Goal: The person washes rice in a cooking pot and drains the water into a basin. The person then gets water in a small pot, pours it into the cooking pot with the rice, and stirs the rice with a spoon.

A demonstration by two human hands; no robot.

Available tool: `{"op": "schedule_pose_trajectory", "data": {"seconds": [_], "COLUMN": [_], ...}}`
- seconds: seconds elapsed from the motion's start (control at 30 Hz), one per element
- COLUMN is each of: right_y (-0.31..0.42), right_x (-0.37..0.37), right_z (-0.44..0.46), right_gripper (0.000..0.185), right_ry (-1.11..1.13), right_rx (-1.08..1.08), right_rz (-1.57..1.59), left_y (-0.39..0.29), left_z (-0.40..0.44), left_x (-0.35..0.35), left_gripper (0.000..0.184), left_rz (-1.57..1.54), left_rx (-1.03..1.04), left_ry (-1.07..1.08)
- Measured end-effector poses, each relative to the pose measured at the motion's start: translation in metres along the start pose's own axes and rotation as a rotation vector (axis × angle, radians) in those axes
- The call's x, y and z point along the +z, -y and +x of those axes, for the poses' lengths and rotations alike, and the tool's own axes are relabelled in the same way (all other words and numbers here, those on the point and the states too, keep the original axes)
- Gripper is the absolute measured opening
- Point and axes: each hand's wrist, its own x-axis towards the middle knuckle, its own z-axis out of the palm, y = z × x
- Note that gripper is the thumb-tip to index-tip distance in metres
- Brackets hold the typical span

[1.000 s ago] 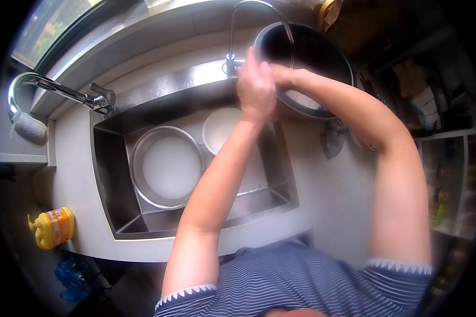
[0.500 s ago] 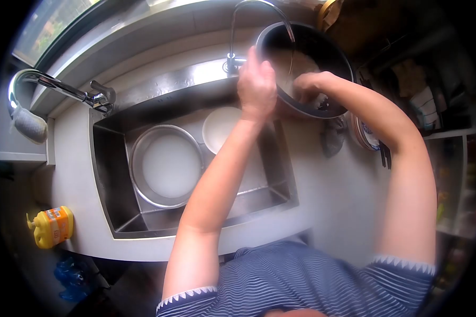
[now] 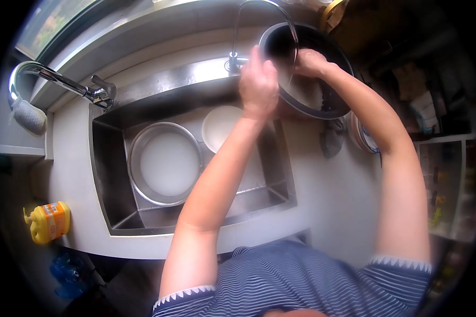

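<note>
My left hand [image 3: 259,87] is closed on the near-left rim of a dark round pot [image 3: 330,108], beside the base of a thin curved faucet [image 3: 236,24]. The pot is tilted, and its mouth faces me. Pale, whitish contents [image 3: 307,91] lie inside, too blurred to name. My right hand [image 3: 309,63] reaches into the pot, close to the faucet's spout and a thin stream of water. Its fingers are bent and partly hidden, so I cannot tell whether they grip anything.
A metal basin [image 3: 165,164] of cloudy water and a white bowl [image 3: 219,127] sit in the steel sink [image 3: 108,174]. Another faucet [image 3: 71,87] with a covered spout is at left. A yellow pump bottle [image 3: 48,222] stands at the counter's edge. Stacked bowls [image 3: 362,134] are at right.
My right hand has moved up and away from me inside the pot, from its near side towards the middle. My left hand keeps its place at the rim.
</note>
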Motion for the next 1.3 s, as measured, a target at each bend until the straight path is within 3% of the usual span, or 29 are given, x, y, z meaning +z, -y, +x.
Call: {"op": "schedule_pose_trajectory", "data": {"seconds": [0.07,0.13,0.2,0.27,0.3,0.4,0.47,0.53,0.57,0.6,0.7,0.73,0.8,0.83,0.87,0.93,0.97,1.07,1.1,1.13,1.23,1.3], "right_y": [0.009,0.034,0.044,0.027,0.014,0.016,0.038,0.048,0.044,0.031,0.031,0.012,0.024,0.015,0.011,0.052,0.052,0.028,0.023,0.020,0.030,0.049], "right_x": [0.009,0.012,-0.007,-0.003,-0.003,0.016,0.014,-0.003,0.000,0.007,0.006,0.022,-0.008,-0.002,0.009,0.004,0.001,0.008,0.007,0.010,0.033,0.007], "right_z": [0.003,-0.008,-0.029,-0.028,-0.026,-0.036,-0.038,-0.031,-0.024,-0.014,-0.029,-0.014,-0.018,-0.006,0.003,-0.024,-0.030,-0.026,-0.027,-0.030,-0.029,-0.030], "right_gripper": [0.044,0.049,0.048,0.044,0.040,0.032,0.033,0.037,0.038,0.040,0.027,0.034,0.034,0.033,0.033,0.033,0.037,0.039,0.040,0.036,0.029,0.033], "right_ry": [0.098,0.357,0.522,0.359,0.417,0.697,0.499,0.343,0.284,0.401,0.677,0.535,0.222,0.165,0.117,0.319,0.436,0.373,0.445,0.568,0.561,0.369], "right_rx": [-0.097,-0.259,-0.308,-0.188,-0.100,-0.329,-0.304,-0.249,-0.207,-0.191,-0.136,-0.253,-0.081,-0.052,-0.159,-0.344,-0.350,-0.171,-0.155,-0.281,-0.331,-0.269], "right_rz": [0.163,0.034,0.144,0.068,-0.138,-0.107,0.137,0.148,-0.025,-0.120,0.193,0.059,-0.014,0.154,0.228,0.095,0.174,-0.081,-0.203,-0.290,0.243,0.083], "left_y": [0.000,0.001,0.003,0.001,-0.002,-0.005,-0.004,0.002,0.000,0.000,-0.001,-0.001,-0.003,-0.005,-0.007,-0.002,0.000,0.000,-0.002,-0.003,0.001,0.001], "left_z": [0.000,0.000,0.000,-0.002,-0.002,0.000,-0.001,-0.001,-0.001,-0.001,-0.001,-0.002,-0.001,-0.001,0.000,0.000,-0.002,-0.002,-0.001,-0.001,-0.002,-0.002], "left_x": [0.003,0.004,0.003,0.003,0.001,-0.003,0.002,0.004,0.002,0.001,0.003,0.004,0.001,-0.001,-0.002,0.002,0.002,0.001,0.001,-0.001,0.002,0.005], "left_gripper": [0.043,0.043,0.043,0.043,0.043,0.043,0.043,0.043,0.043,0.043,0.043,0.043,0.043,0.043,0.043,0.042,0.042,0.042,0.042,0.042,0.043,0.043], "left_rz": [-0.007,-0.034,-0.018,-0.013,-0.012,0.011,-0.007,-0.047,-0.036,-0.023,-0.019,-0.028,-0.023,-0.008,0.007,-0.025,-0.042,-0.034,-0.027,-0.017,-0.016,-0.024], "left_rx": [0.007,0.003,0.027,0.016,-0.001,-0.015,-0.012,-0.015,0.002,0.002,-0.007,-0.011,-0.026,-0.038,-0.049,-0.019,-0.009,-0.004,-0.018,-0.032,-0.022,-0.019], "left_ry": [0.005,-0.010,-0.020,-0.003,0.015,0.016,0.009,-0.005,-0.009,-0.006,-0.004,-0.004,0.012,0.028,0.049,0.010,-0.011,-0.005,0.011,0.026,-0.002,-0.010]}}
